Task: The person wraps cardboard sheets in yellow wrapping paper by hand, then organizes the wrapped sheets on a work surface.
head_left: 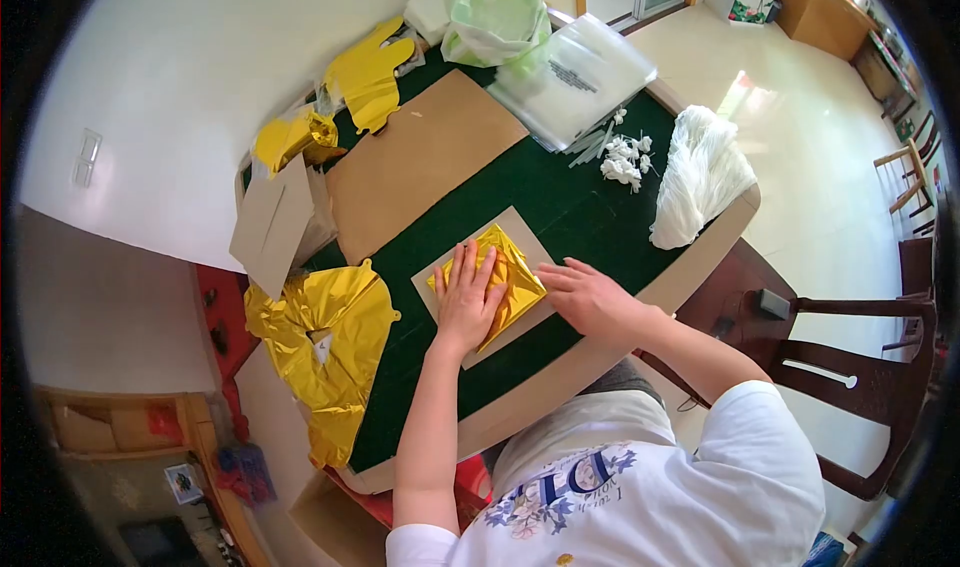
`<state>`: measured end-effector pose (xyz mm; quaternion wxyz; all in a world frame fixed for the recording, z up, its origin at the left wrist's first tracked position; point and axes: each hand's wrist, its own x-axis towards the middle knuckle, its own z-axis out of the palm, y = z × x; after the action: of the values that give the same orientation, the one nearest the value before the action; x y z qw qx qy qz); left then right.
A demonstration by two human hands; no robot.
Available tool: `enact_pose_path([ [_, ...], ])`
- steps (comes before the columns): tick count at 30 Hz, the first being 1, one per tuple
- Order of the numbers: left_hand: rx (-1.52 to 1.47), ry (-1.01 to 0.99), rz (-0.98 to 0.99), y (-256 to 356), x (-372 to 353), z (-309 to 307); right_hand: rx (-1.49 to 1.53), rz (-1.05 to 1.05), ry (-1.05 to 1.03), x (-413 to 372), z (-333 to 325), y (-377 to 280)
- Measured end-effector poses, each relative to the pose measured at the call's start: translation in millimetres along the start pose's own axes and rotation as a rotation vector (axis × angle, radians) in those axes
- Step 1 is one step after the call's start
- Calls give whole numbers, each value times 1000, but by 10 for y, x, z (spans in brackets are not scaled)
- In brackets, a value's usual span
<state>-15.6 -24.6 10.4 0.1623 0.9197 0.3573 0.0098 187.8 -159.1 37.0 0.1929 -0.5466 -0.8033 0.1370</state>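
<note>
A folded gold foil piece [515, 295] lies on a grey-beige card [541, 244] near the front of the green table. My left hand [465, 302] rests flat on the foil with its fingers spread. At the foil's right edge is my right hand [590, 297], palm down, fingers extended and holding nothing that I can see. To the left, a large crumpled gold foil sheet [340, 347] hangs partly over the table's edge.
Behind lie a brown cardboard sheet [425, 152], clear plastic bags [575, 77], a green-white bag [495, 17] and small white pieces [627, 160]. White plastic [700, 177] lies at the right edge. More yellow foil [370, 72] is at the back left. A wooden chair [860, 382] stands right.
</note>
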Motion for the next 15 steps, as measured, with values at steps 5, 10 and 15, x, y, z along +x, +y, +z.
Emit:
enact_pose_path([
  [5, 10, -12, 0, 10, 0, -20, -145, 75, 128, 76, 154, 188],
  [10, 4, -2, 12, -11, -2, -3, -236, 156, 171, 251, 258, 257],
  [15, -5, -14, 5, -1, 4, -16, -240, 141, 98, 298, 152, 310],
])
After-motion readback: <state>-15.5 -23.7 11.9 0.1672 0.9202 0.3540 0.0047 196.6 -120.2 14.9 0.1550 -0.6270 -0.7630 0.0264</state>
